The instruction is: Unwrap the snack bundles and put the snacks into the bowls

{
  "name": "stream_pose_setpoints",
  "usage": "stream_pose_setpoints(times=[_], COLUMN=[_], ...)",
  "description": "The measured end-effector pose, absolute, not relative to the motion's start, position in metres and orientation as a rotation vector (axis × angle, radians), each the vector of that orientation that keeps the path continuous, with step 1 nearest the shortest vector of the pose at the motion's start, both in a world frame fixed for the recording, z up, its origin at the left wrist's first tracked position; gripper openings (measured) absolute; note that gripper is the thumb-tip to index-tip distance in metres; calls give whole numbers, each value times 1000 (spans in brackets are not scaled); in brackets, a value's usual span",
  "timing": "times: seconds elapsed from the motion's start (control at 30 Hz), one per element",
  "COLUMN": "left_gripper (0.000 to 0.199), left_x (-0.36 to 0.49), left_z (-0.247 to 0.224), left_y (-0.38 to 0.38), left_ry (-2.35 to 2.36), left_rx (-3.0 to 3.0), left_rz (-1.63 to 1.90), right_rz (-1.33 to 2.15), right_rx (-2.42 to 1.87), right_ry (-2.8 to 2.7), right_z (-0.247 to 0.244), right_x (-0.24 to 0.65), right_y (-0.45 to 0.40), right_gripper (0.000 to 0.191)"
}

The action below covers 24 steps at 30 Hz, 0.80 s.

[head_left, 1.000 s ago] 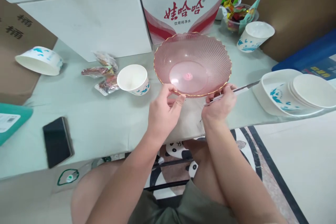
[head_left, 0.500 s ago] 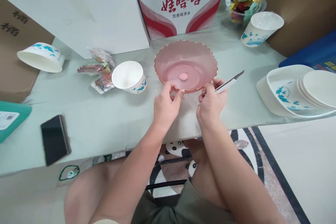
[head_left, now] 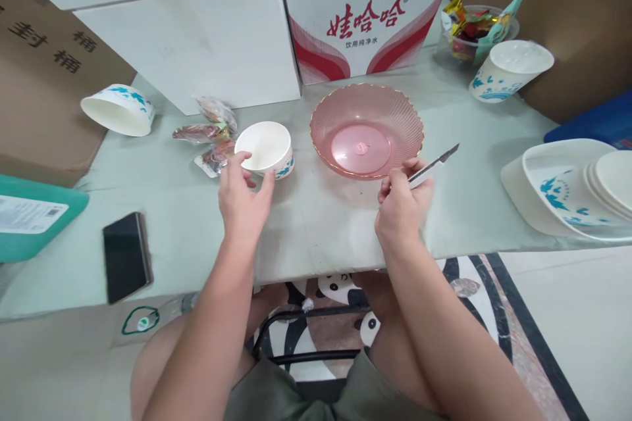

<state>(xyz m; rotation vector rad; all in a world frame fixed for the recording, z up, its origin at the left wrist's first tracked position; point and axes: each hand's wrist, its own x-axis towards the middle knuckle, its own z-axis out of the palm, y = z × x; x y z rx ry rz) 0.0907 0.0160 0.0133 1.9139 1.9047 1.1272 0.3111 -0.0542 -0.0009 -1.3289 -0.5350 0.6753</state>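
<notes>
My left hand (head_left: 244,194) is at the near side of an upright white paper cup (head_left: 265,145) with blue leaf prints. Its thumb and fingers are spread around the cup's near edge; whether they touch it I cannot tell. My right hand (head_left: 405,204) is closed around a utility knife (head_left: 425,171) with a white handle, the dark blade pointing away to the right. Just beyond that hand sits a pink ribbed bowl (head_left: 365,108) with a wavy gold rim, nothing visible inside it. Wrapped snacks (head_left: 210,135) lie left of the cup.
A paper cup (head_left: 121,110) lies tipped at far left, above a phone (head_left: 127,256) and a green container (head_left: 39,217). White boxes (head_left: 197,46) stand behind. At right are a white basin (head_left: 518,184) of stacked cups, another cup (head_left: 511,72) and a candy tub (head_left: 476,29).
My left hand has left the pink bowl's rim and moved left to the paper cup. The right hand still holds the knife by the bowl. The view has shifted slightly.
</notes>
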Motion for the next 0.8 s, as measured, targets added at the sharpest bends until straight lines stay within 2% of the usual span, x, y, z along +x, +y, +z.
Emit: stream_pose_setpoints(times=[0.2, 0.4, 0.67, 0.73, 0.8], left_gripper=[26, 41, 22, 27, 43], left_x=[103, 111, 44, 25, 11], left_z=[-2, -5, -9, -12, -17], left_y=[43, 53, 48, 56, 66], left_ry=[1670, 1490, 1729, 1815, 1841], left_rx=[1913, 1816, 1990, 2030, 2067], left_rz=[1149, 1087, 1084, 1069, 1032], right_rz=[558, 530, 637, 679, 717], right_rx=[-1305, -1271, -1203, -1193, -1186], right_ry=[-370, -371, -600, -697, -774], right_z=[0, 5, 12, 12, 12], right_x=[300, 296, 251, 237, 226], right_y=[-36, -25, -21, -23, -25], right_gripper=[24, 20, 15, 13, 12])
